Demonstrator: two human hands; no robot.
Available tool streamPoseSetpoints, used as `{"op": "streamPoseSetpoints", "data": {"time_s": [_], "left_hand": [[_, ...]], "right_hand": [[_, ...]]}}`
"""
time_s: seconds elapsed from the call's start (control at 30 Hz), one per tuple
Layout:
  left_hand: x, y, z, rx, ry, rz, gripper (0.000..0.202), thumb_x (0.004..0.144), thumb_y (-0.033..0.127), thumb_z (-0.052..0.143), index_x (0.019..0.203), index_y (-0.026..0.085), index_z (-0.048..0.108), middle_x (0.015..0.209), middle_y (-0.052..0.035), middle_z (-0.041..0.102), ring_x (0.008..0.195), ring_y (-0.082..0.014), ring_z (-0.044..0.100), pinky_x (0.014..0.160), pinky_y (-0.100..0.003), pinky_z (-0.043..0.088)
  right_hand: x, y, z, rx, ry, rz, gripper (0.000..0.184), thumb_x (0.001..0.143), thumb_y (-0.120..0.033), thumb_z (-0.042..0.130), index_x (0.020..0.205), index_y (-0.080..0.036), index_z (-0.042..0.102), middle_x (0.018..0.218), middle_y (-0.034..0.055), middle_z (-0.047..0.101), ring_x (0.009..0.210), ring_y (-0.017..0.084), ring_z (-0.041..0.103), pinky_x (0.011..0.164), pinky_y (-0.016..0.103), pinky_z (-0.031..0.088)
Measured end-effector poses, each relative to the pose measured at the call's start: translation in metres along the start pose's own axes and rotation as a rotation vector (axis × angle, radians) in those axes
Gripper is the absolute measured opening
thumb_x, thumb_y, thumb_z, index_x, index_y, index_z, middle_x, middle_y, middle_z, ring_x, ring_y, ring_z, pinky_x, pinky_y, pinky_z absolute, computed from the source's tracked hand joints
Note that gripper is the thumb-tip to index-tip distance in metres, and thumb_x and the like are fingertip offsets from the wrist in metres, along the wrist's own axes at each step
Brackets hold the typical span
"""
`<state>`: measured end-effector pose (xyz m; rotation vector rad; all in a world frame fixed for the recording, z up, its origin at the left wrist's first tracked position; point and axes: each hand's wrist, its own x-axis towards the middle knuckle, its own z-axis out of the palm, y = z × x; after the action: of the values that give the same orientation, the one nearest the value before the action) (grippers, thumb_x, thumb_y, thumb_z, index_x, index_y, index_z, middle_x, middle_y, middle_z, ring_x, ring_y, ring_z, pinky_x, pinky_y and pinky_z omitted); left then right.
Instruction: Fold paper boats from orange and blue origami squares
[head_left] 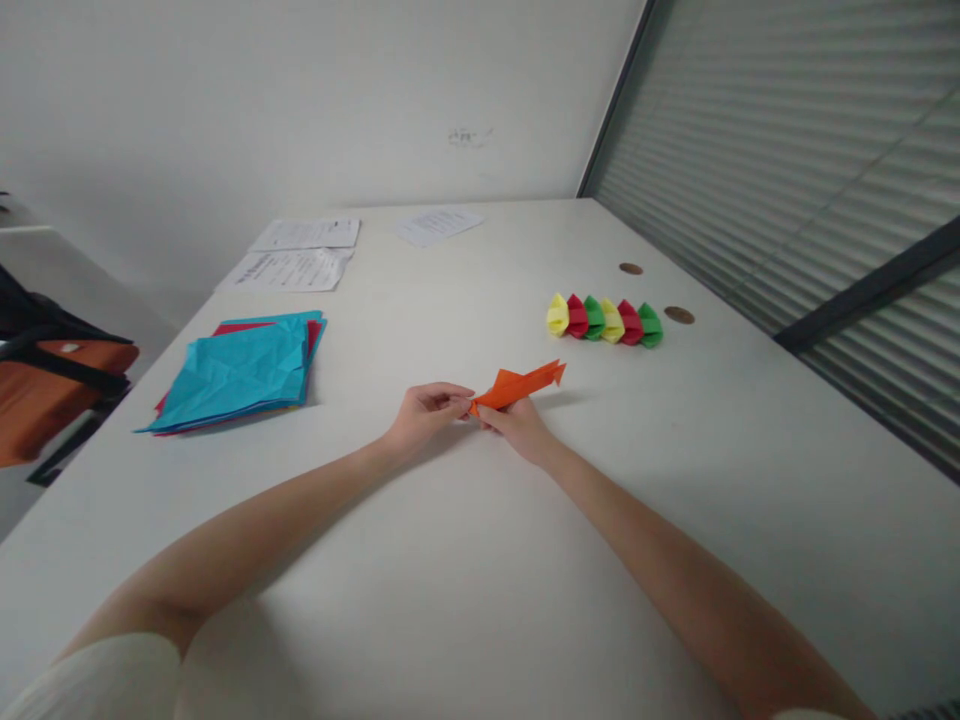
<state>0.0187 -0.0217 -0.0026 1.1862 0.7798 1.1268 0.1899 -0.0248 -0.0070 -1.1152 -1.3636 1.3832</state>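
White table (420, 310): extends beneath everything below; smooth-looking, so likely to let light paper slide if brushed.
Paper stack (240, 365): lies at the left; blue uppermost, visibly creased, edges uneven.
Row of folded paper pieces (604, 320): rests toward the far right, in yellow, red and green; liable to be knocked askew by careless reaching.
Orange folded paper (521, 388): held low over mid-table, forked end rightward; liable to buckle or tear under uneven pulling.
Left hand (426, 412): pinches the narrow end, fingertips close together; risks crushing small folds by over-squeezing.
Right hand (525, 430): grips the near side, thumb showing, other fingers mostly hidden; if slack, risks letting layers spring apart.
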Motion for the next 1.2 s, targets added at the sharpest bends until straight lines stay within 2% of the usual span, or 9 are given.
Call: {"op": "streamPoseSetpoints", "data": {"time_s": [0.1,0.33,0.43,0.57,0.63,0.73,0.83,1.03,1.2], "left_hand": [[0.001,-0.001,-0.002,-0.005,-0.018,-0.035,0.026,0.066,0.033,0.084,0.081,0.014,0.076,0.076,-0.0074,0.073,0.067,-0.0138,0.065,0.067,-0.030,0.054],[0.002,0.001,-0.005,-0.053,-0.081,-0.120,0.042,0.066,0.031,0.085,0.101,0.014,0.071,0.067,-0.0006,0.066,0.062,-0.0115,0.063,0.067,-0.029,0.051],[0.002,0.004,-0.003,-0.034,-0.106,-0.131,0.039,0.069,0.034,0.083,0.099,0.015,0.068,0.070,-0.0008,0.065,0.065,-0.0130,0.063,0.067,-0.029,0.050],[0.003,0.007,-0.002,0.049,-0.133,-0.104,0.033,0.072,0.040,0.080,0.085,0.013,0.067,0.073,-0.0040,0.066,0.064,-0.0127,0.061,0.063,-0.028,0.048],[0.003,0.008,-0.003,0.083,-0.089,-0.104,0.034,0.072,0.042,0.078,0.080,0.011,0.067,0.071,-0.0055,0.067,0.062,-0.0138,0.061,0.061,-0.029,0.048],[0.004,0.008,-0.004,0.052,0.107,-0.132,0.033,0.072,0.042,0.078,0.077,0.011,0.065,0.072,-0.0080,0.069,0.060,-0.0167,0.064,0.061,-0.032,0.050],[0.005,0.007,-0.003,-0.026,0.253,-0.147,0.033,0.069,0.038,0.079,0.080,0.011,0.065,0.077,-0.0095,0.071,0.062,-0.0179,0.067,0.063,-0.034,0.054],[-0.001,0.004,0.005,-0.011,0.213,-0.132,0.037,0.067,0.039,0.080,0.083,0.010,0.063,0.078,-0.0104,0.072,0.063,-0.0205,0.069,0.064,-0.037,0.058],[-0.003,0.004,0.007,-0.027,0.257,-0.153,0.034,0.067,0.034,0.080,0.082,0.010,0.061,0.081,-0.0105,0.072,0.063,-0.0206,0.070,0.064,-0.037,0.060]], "right_hand": [[0.001,0.000,0.001,0.026,-0.012,0.006,0.027,0.065,-0.042,0.071,0.063,-0.017,0.060,0.052,-0.0036,0.053,0.051,0.009,0.043,0.049,0.024,0.034],[0.004,0.000,0.004,0.184,0.037,0.013,0.036,0.061,-0.046,0.078,0.079,-0.017,0.066,0.065,-0.0010,0.064,0.055,0.009,0.051,0.051,0.023,0.038],[0.004,0.001,0.003,0.202,-0.042,0.044,0.037,0.061,-0.048,0.079,0.075,-0.017,0.064,0.068,0.0002,0.066,0.060,0.011,0.058,0.057,0.024,0.044],[0.003,0.001,0.001,0.158,-0.144,0.087,0.039,0.058,-0.048,0.082,0.071,-0.016,0.063,0.069,0.0008,0.065,0.061,0.011,0.059,0.060,0.026,0.047],[0.002,0.000,0.001,0.154,-0.115,0.068,0.040,0.061,-0.048,0.080,0.078,-0.016,0.064,0.067,-0.0006,0.064,0.059,0.011,0.058,0.058,0.026,0.047],[0.001,-0.001,0.002,0.163,-0.005,-0.021,0.043,0.069,-0.050,0.075,0.096,-0.019,0.062,0.064,-0.0048,0.059,0.055,0.009,0.053,0.055,0.024,0.043],[0.001,0.001,0.003,0.110,0.022,-0.089,0.038,0.072,-0.049,0.073,0.095,-0.020,0.062,0.066,-0.0047,0.057,0.055,0.008,0.049,0.054,0.023,0.041],[0.003,0.008,0.004,0.059,0.007,-0.140,0.036,0.068,-0.047,0.077,0.091,-0.020,0.070,0.073,-0.0006,0.060,0.063,0.011,0.053,0.058,0.025,0.043],[0.004,0.010,0.003,-0.041,0.024,-0.228,0.026,0.071,-0.046,0.076,0.076,-0.020,0.074,0.074,0.0016,0.062,0.065,0.012,0.054,0.060,0.027,0.043]]}}
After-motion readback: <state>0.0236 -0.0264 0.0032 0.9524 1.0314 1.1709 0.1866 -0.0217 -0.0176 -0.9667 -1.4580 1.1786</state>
